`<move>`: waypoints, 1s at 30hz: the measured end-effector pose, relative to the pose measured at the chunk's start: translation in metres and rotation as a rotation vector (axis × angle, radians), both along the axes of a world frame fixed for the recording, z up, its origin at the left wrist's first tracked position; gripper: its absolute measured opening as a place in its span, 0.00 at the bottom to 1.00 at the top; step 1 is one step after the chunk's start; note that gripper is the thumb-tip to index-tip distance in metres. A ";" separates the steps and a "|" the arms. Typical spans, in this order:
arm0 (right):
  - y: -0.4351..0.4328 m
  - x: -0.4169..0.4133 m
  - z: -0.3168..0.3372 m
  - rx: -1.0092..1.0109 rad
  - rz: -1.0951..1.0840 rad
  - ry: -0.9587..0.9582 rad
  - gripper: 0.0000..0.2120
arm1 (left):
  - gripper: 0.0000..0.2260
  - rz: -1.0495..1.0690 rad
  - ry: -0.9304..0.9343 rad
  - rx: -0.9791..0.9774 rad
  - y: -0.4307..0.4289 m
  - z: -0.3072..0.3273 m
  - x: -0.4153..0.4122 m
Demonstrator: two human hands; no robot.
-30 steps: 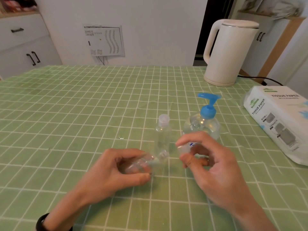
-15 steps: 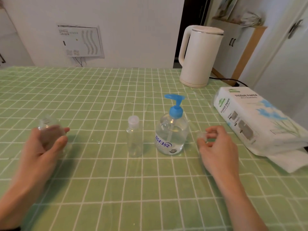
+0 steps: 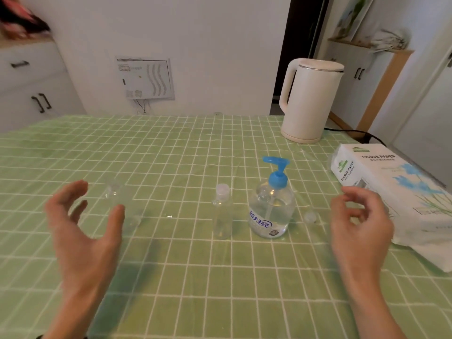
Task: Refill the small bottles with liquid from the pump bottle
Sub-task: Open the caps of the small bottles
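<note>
I see both grips apart, holding nothing — left hand (image 3: 83,228) beside uncapped bottle (image 3: 113,192), right hand (image 3: 362,223) near cap (image 3: 310,217)

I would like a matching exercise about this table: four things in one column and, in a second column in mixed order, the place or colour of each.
Things
1. pump bottle
2. capped small bottle
3. loose cap
4. kettle

Place or colour
A. lies just right of the pump bottle
B. stands at the back, cream-coloured
C. has a blue top
D. stands just left of the pump bottle

Pairs: 1-C, 2-D, 3-A, 4-B
</note>
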State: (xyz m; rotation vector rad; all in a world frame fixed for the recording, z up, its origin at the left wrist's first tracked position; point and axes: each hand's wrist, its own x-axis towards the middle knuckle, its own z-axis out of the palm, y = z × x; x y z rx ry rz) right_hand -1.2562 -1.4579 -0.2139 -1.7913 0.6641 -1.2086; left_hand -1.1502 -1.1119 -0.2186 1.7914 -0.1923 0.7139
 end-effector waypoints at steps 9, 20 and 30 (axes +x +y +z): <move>0.078 0.039 0.039 -0.444 0.587 0.020 0.09 | 0.36 -0.602 0.217 0.190 -0.094 -0.005 -0.010; 0.088 0.057 0.022 -0.359 0.649 0.141 0.08 | 0.18 -0.683 0.193 0.194 -0.095 -0.023 0.014; 0.081 0.043 0.016 -0.256 0.761 0.127 0.09 | 0.23 -0.787 0.266 0.251 -0.078 -0.022 0.013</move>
